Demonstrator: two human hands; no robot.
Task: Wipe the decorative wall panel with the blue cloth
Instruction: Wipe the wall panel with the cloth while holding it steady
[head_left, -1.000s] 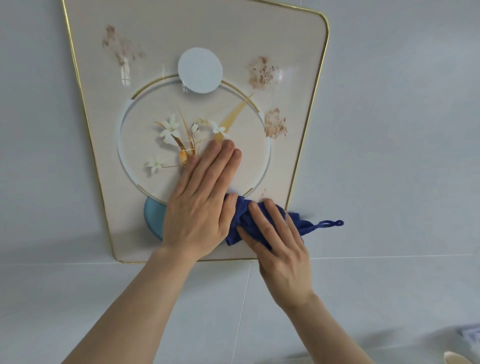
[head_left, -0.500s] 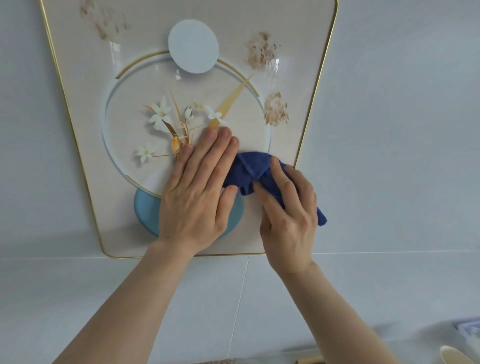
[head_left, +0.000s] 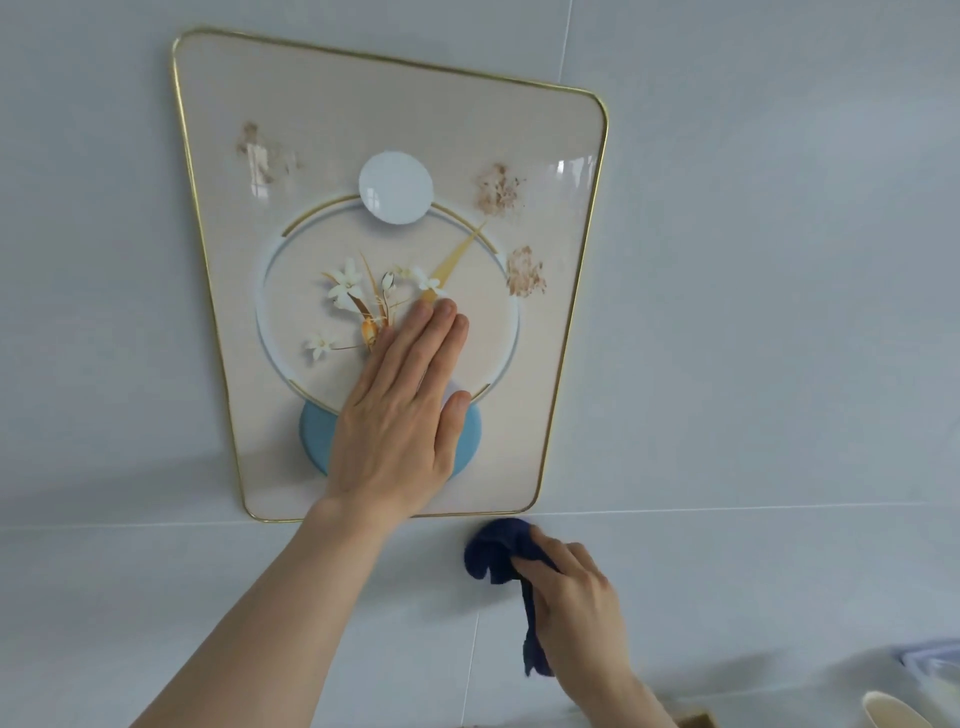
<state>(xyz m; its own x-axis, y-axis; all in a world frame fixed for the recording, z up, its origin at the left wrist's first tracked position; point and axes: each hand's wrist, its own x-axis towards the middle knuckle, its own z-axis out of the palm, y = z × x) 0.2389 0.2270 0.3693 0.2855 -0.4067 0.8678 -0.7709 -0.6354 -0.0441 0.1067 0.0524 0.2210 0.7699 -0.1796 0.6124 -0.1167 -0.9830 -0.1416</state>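
The decorative wall panel (head_left: 291, 171) is beige with a gold rim, a ring, white flowers and a blue disc, and hangs on the grey tiled wall. Brown smears mark it at the upper left (head_left: 260, 153), upper right (head_left: 498, 189) and right of the ring (head_left: 524, 271). My left hand (head_left: 402, 410) lies flat on the panel's lower middle, fingers together, holding nothing. My right hand (head_left: 576, 597) grips the bunched blue cloth (head_left: 496, 551) against the wall tile just below the panel's lower right corner, off the panel.
A clear container with a blue rim (head_left: 932, 662) and a cream cup rim (head_left: 893, 712) sit at the bottom right corner. A brown edge (head_left: 693, 719) shows at the bottom. Grey wall tiles (head_left: 779, 312) surround the panel.
My right hand with the blue cloth has dropped from the panel's lower right area to the tile below it. My left hand stays pressed on the panel. The view has pulled back.
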